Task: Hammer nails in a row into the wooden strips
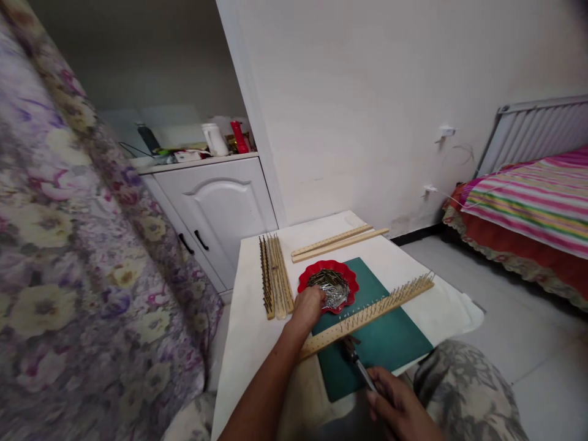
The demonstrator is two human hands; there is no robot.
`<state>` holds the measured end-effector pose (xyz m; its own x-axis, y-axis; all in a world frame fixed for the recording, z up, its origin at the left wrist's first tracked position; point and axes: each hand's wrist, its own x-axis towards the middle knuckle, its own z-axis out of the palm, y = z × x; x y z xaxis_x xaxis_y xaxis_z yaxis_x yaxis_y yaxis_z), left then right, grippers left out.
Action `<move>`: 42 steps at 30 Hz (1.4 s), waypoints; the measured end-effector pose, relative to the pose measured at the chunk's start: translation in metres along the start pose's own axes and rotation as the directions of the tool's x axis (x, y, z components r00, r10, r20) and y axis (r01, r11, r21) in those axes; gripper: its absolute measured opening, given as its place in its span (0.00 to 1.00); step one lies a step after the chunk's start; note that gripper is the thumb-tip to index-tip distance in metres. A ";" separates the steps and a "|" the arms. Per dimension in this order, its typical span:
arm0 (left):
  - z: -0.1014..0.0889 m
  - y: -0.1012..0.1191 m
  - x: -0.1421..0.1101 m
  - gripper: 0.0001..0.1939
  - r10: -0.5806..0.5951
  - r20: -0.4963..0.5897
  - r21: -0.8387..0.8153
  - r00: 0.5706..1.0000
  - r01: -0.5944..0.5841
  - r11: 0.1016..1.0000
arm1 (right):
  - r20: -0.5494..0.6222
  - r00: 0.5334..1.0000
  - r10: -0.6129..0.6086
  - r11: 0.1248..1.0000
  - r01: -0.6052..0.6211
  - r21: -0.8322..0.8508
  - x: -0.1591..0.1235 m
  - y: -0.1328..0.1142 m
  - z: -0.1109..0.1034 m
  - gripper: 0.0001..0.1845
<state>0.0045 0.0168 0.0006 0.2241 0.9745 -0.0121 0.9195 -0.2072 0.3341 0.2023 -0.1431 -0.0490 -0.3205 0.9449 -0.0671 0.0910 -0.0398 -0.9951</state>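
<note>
Hands apart on either side of the long wooden strip (395, 300), near the middle and lower right of the frame. Left hand (310, 301) at the near left rim of the red scalloped dish (354, 283), fingertips among the loose nails (337, 293); grip on any nail impossible to tell. Right hand (397, 401) closed around the handle of the hammer (362, 370), head over the green mat (407, 340), just beside the strip's near edge; contact there unclear. Strip aslant across the mat, both ends past its side edges, with upright nails from the middle to the right end and rows of holes at the left. Dish partly over the mat's far left edge. Nail-filled and other strips (278, 275) side by side at the left of the table (243, 361), two more strips (337, 244) near the far edge, one end tight to the corner. Open surface along the left edge and right of the mat; mat's lower right corner close to the table edge, little room there beside the camouflage-clad knee (468, 389).
</note>
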 end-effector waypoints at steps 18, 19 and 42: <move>-0.008 -0.002 0.012 0.07 0.153 0.073 0.243 0.985 -0.167 0.956 | 0.065 0.993 0.096 0.982 -0.105 0.158 0.000 -0.006 0.003 0.18; -0.008 -0.002 0.013 0.07 0.161 0.068 0.238 0.985 -0.173 0.956 | 0.064 0.993 0.095 0.981 -0.104 0.162 0.000 -0.006 0.003 0.18; -0.016 -0.009 -0.035 0.09 0.237 -0.115 0.149 0.965 -0.220 0.964 | 0.060 0.994 0.094 0.988 -0.101 0.120 0.005 0.008 0.005 0.16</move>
<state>-0.0162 -0.0138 0.0132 0.3972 0.9007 0.1760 0.8855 -0.4266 0.1844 0.1967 -0.1402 -0.0580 -0.3670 0.9156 -0.1644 0.0091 -0.1732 -0.9848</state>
